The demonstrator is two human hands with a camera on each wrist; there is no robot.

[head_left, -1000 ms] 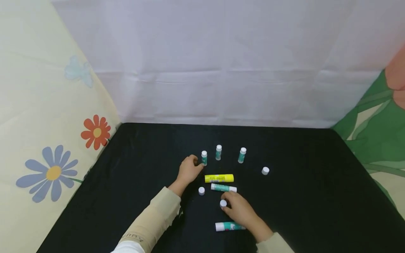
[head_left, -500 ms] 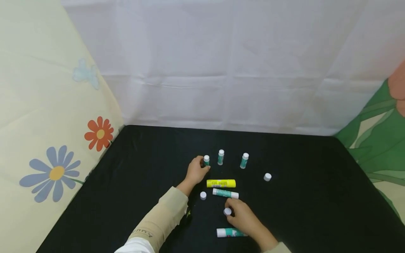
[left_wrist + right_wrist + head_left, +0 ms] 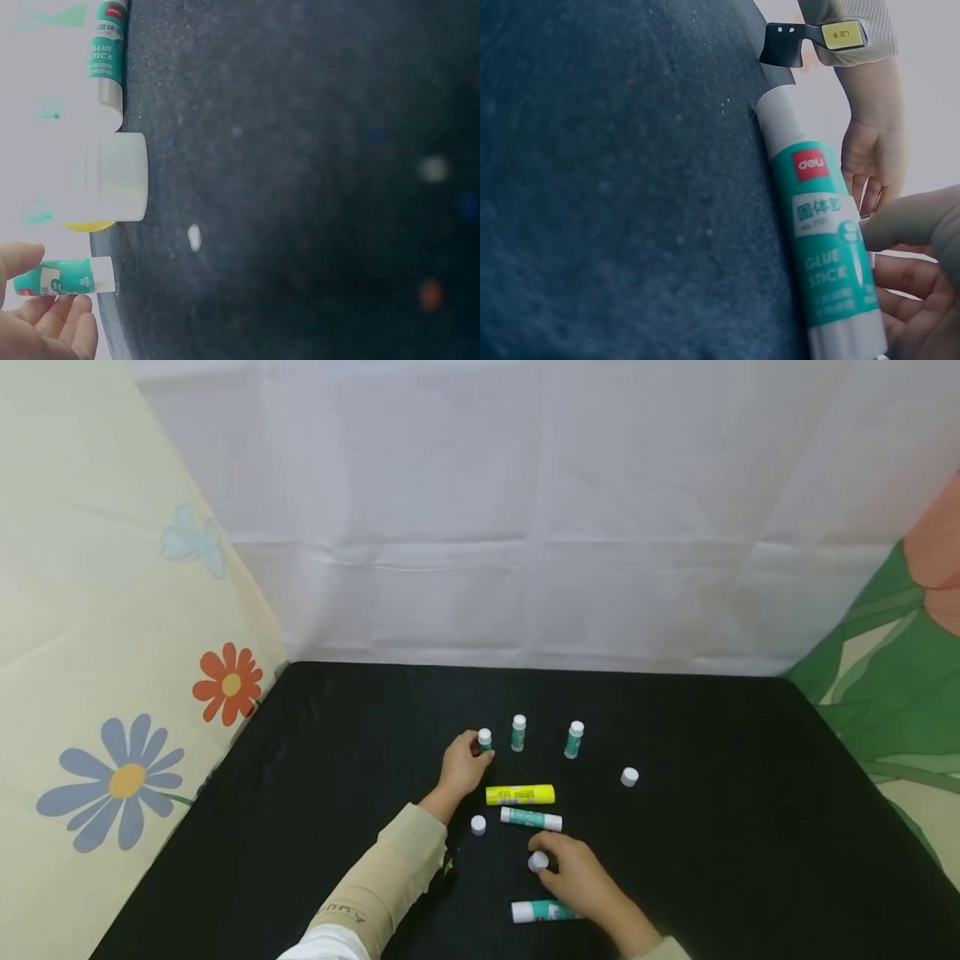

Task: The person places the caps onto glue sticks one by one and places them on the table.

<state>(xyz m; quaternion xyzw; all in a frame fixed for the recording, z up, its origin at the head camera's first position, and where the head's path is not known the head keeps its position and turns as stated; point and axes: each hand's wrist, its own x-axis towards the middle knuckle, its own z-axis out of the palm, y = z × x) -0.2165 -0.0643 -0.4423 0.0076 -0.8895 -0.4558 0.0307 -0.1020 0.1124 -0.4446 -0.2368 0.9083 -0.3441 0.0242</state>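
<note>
My left hand [image 3: 462,766] holds an upright green-and-white glue stick [image 3: 485,741] between thumb and fingers. The left wrist view shows the thumb on one side of this glue stick [image 3: 64,277] and the curled fingers on the other. Nearer the front, my right hand [image 3: 576,872] pinches a small white cap [image 3: 537,862]. A glue stick [image 3: 543,911] lies on its side below the right hand, its right end hidden by the wrist. That same glue stick [image 3: 825,240] covers part of the right fingers [image 3: 911,274] in the right wrist view.
Two more glue sticks stand upright at the back, one in the middle [image 3: 518,733] and one farther right [image 3: 573,740]. A yellow tube [image 3: 521,795] and another glue stick [image 3: 531,819] lie between the hands. Loose white caps sit left [image 3: 478,825] and right [image 3: 629,777] on the black table [image 3: 720,843].
My left hand has moved from beside the upright glue stick to around it. My right hand has shifted slightly right and nearer with the white cap. The head view has tilted a little.
</note>
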